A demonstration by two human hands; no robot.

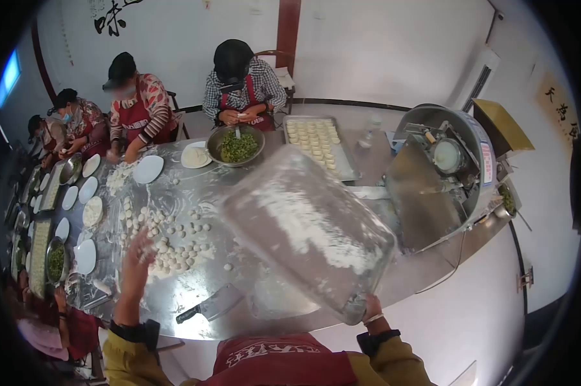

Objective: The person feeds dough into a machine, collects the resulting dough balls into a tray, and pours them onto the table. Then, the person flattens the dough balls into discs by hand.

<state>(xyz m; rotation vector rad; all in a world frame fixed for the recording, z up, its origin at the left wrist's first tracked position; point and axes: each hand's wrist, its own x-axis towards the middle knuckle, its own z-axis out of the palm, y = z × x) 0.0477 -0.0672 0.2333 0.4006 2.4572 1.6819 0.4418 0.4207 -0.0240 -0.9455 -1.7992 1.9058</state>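
As the right hand (371, 307) grips a silver, rectangular metal tray (264, 222), the left hand (138, 257) hangs open to its left. Steadying likely needs both.

The far person (244, 96) at the middle wears a black-and-white checked shirt (257, 81) under a red apron (258, 120). The filling (238, 144) is green, the dough pieces (168, 248) off-white, the surface (200, 174) silvery grey, and the near sleeves (136, 360) mustard yellow.
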